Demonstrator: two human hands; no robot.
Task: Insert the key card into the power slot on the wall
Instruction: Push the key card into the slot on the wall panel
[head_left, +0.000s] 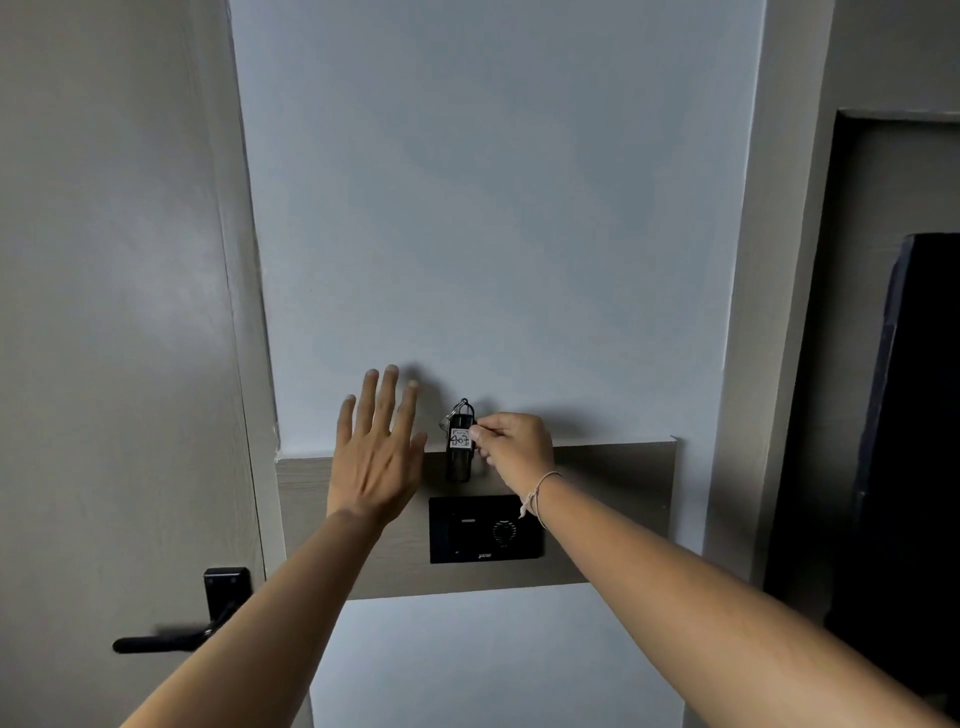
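Observation:
My right hand (511, 449) pinches a black key card tag (460, 460) with a white label reading 407 and a metal ring on top. The tag stands upright against the wall, at the top of a wooden panel (613, 499), just above a black switch plate (485, 530) with a dial. I cannot tell whether its lower end sits inside a slot. My left hand (376, 452) is held flat with fingers spread, to the left of the tag, near the wall and holding nothing.
A grey door (114, 312) fills the left side, its black lever handle (171, 636) low down. A pale blue wall (488, 208) rises above the panel. A dark opening (904, 415) lies at the right.

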